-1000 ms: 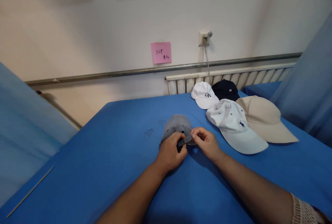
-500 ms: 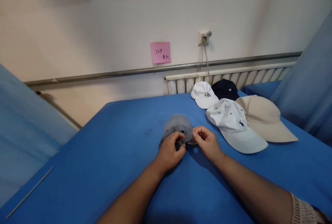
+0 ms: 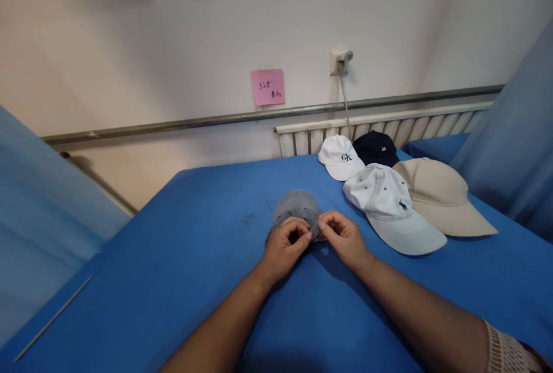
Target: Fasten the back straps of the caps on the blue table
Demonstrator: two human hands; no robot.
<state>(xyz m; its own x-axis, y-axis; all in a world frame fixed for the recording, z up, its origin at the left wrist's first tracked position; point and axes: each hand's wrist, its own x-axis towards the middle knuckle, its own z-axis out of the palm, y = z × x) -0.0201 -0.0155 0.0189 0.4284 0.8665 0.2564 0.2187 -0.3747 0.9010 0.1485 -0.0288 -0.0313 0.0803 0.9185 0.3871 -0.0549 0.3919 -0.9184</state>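
Note:
A grey baseball cap [image 3: 296, 202] rests on the blue-covered table, its back opening and strap facing me. My left hand [image 3: 285, 248] is closed in a pinch on the cap's back strap [image 3: 314, 230], left of its middle. Just to the right, my right hand [image 3: 343, 237] pinches the strap's other part between thumb and forefinger. The fingertips of both hands are close together, and they hide most of the strap and any buckle on it.
Right of my hands lie a pale grey cap [image 3: 384, 200], a beige wide-brimmed cap [image 3: 440, 191], a white cap [image 3: 337, 154] and a black cap [image 3: 375, 149]. A thin stick [image 3: 54, 316] lies at the left table edge. Blue curtains [image 3: 38, 217] hang at both sides.
My left thumb and fingers have shifted up along the strap and now pinch nearer my right fingertips. Less of the strap shows. The cap and the other things stay put.

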